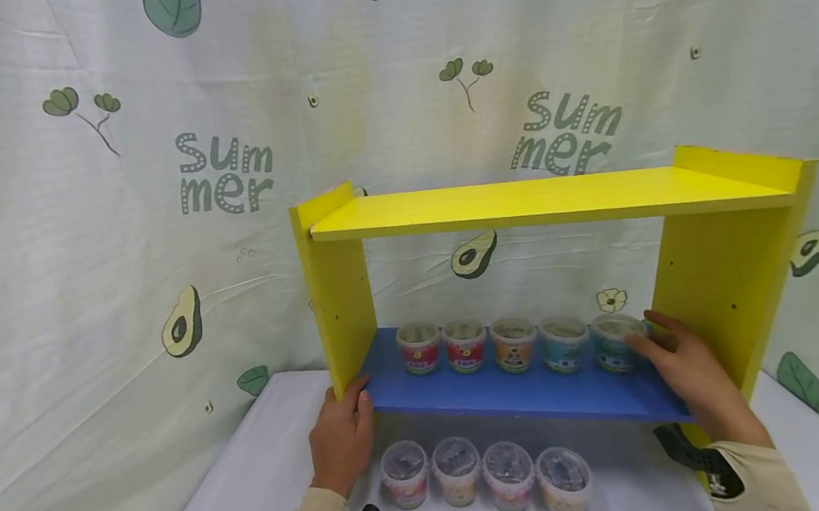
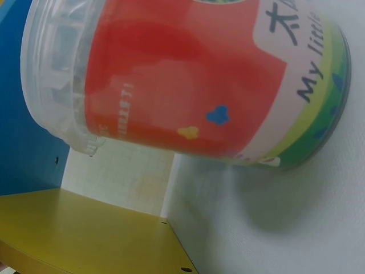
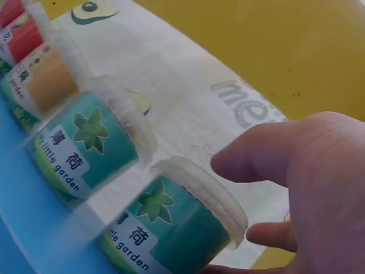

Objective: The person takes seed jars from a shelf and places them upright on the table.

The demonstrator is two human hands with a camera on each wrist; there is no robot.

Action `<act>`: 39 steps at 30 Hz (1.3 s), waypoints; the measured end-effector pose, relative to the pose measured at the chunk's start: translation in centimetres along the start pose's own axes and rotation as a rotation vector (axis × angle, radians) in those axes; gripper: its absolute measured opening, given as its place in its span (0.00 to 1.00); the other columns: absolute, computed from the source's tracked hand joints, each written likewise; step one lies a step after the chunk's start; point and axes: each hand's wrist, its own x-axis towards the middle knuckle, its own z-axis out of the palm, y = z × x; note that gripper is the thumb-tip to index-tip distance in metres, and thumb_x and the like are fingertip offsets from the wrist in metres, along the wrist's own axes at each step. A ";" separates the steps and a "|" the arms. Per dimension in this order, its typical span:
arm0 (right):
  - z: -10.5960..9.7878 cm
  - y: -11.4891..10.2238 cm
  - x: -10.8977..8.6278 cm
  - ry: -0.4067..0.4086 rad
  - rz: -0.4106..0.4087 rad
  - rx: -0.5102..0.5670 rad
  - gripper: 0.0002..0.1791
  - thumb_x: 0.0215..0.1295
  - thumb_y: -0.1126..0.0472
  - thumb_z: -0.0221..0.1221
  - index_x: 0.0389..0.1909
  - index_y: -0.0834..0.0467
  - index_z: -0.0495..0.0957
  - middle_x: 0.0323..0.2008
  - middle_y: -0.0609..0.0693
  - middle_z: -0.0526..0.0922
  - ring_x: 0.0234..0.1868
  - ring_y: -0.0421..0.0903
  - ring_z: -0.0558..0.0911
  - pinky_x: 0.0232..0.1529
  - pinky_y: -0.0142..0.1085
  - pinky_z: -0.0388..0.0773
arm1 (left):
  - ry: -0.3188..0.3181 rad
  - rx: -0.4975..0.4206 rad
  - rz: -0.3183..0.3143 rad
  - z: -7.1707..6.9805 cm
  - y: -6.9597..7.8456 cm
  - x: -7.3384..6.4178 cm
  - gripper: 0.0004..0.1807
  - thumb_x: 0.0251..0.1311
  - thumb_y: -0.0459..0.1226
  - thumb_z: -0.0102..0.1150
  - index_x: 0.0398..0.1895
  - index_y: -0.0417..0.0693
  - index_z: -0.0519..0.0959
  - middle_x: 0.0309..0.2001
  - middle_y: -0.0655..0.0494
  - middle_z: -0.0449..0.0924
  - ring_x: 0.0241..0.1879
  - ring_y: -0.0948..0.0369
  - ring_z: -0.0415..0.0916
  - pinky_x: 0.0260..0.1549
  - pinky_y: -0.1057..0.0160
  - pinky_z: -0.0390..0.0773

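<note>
A yellow-and-blue shelf unit stands on the table. My left hand grips its left side panel at the front corner of the blue board; it is out of the left wrist view. On the blue board stands a row of several lidded cups: two red-labelled, an orange-labelled cup, a teal-labelled cup and the rightmost teal-labelled cup. My right hand is spread around that rightmost cup, thumb just off its lid. Contact by the other fingers is unclear.
Below the blue board, several lidded cups stand on the white table; the leftmost cup, red-labelled, fills the left wrist view. A yellow top board spans above the row. Behind hangs a printed cloth.
</note>
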 end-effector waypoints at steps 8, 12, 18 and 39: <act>0.3 -0.1 0.1 -0.043 -0.029 -0.005 0.50 0.61 0.38 0.52 0.73 0.55 0.37 0.66 0.73 0.48 0.64 0.69 0.54 0.56 0.63 0.53 | -0.013 -0.002 -0.008 0.0 -0.1 -0.1 0.17 0.66 0.48 0.46 0.53 0.59 0.77 0.39 0.48 0.75 0.33 0.54 0.75 0.27 0.51 0.76; 0.4 0.0 0.2 -0.041 -0.052 -0.042 0.50 0.60 0.37 0.53 0.73 0.54 0.36 0.67 0.73 0.47 0.64 0.70 0.53 0.56 0.63 0.54 | -0.007 -0.002 -0.001 0.2 -0.2 -0.1 0.17 0.65 0.49 0.46 0.53 0.59 0.77 0.39 0.48 0.75 0.33 0.54 0.75 0.26 0.51 0.76; 0.7 0.2 0.2 -0.022 -0.079 -0.080 0.49 0.60 0.37 0.53 0.73 0.51 0.37 0.68 0.70 0.44 0.64 0.71 0.51 0.55 0.64 0.54 | -0.021 0.004 -0.009 0.1 -0.1 -0.1 0.18 0.66 0.49 0.45 0.53 0.58 0.77 0.40 0.48 0.75 0.34 0.54 0.76 0.27 0.52 0.77; 1.3 0.4 0.3 0.049 -0.090 -0.160 0.47 0.61 0.36 0.51 0.73 0.56 0.43 0.66 0.72 0.49 0.63 0.72 0.53 0.53 0.65 0.54 | -0.021 0.010 -0.010 0.0 -0.1 0.0 0.17 0.66 0.49 0.45 0.53 0.59 0.77 0.39 0.47 0.75 0.33 0.53 0.75 0.26 0.51 0.76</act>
